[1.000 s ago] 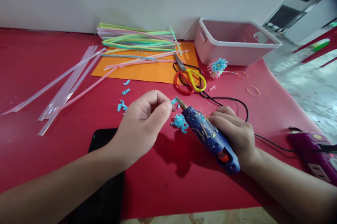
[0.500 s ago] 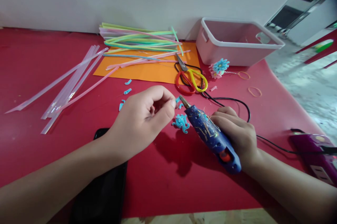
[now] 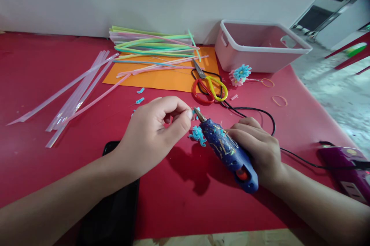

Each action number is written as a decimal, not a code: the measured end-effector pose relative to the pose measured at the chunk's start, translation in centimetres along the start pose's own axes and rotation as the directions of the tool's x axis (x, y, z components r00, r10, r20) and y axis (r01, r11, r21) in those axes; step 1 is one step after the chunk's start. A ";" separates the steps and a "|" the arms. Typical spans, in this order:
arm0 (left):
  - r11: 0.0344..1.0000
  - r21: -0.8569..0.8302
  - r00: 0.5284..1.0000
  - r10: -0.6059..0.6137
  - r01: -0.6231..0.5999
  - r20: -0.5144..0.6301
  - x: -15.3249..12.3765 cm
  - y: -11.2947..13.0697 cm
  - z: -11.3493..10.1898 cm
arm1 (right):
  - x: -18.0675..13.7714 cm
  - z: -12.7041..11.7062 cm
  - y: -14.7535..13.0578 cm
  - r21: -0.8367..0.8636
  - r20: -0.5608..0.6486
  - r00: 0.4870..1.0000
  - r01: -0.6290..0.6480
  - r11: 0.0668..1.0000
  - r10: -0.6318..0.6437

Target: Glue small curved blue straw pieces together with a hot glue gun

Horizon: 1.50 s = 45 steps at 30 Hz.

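Note:
My left hand (image 3: 162, 132) is closed in a pinch at the middle of the table, thumb against forefinger. A small blue pipe cleaner piece (image 3: 193, 113) shows slightly at its fingertips, mostly hidden. My right hand (image 3: 257, 145) grips a dark blue glue gun (image 3: 227, 147), its metal nozzle pointing up and left, close to the left fingertips. Strings of dried glue cling to the gun's body. Beneath the nozzle lies a cluster of curled blue pipe cleaner pieces (image 3: 198, 135). More short blue pieces (image 3: 140, 100) lie beyond my left hand.
Scissors (image 3: 210, 84) and coloured pipe cleaners (image 3: 153, 43) lie on orange paper (image 3: 138, 81). Clear glue sticks (image 3: 83, 91) are at left. A pink basket (image 3: 260, 59), a pipe cleaner flower (image 3: 242, 72), a black cord (image 3: 263, 111), a purple power strip (image 3: 343, 169) and a phone (image 3: 115, 203) surround my hands.
The glue gun has shifted slightly left, its nozzle now nearer my left fingertips. My left hand has barely moved, and less of the blue piece shows at its fingertips.

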<state>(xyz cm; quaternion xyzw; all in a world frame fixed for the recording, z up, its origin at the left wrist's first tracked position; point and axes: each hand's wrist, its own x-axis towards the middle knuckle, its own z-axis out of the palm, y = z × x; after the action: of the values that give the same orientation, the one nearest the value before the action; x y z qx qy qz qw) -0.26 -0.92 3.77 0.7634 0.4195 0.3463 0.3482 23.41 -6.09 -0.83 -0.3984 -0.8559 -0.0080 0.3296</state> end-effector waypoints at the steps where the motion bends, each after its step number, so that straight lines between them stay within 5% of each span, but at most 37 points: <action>1: 1.000 -0.009 1.000 -0.013 0.013 -0.004 0.0 0.0 0.0 | 0.0 0.0 0.0 -0.003 0.000 1.000 0.003 1.000 -0.003; 19: 0.986 -0.128 0.994 -0.110 0.107 -0.018 0.1 -0.5 0.3 | -0.1 0.0 -0.1 -0.005 -0.098 0.994 -0.058 0.998 0.057; 41: 0.934 -0.266 0.971 -0.229 0.238 0.062 0.1 -0.2 0.6 | 0.1 -0.1 -0.1 -0.012 -0.046 0.999 -0.002 1.000 0.002; 45: 0.848 -0.422 0.947 -0.304 0.320 0.108 0.3 -0.4 1.0 | -1.2 0.6 -0.1 0.100 -0.151 0.977 -0.137 0.986 0.151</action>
<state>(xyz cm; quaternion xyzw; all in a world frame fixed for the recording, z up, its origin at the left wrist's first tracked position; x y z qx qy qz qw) 0.52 -0.78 3.02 0.5945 0.4434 0.3555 0.5689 23.55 -6.77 -1.93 -0.4424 -0.7955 0.0224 0.4136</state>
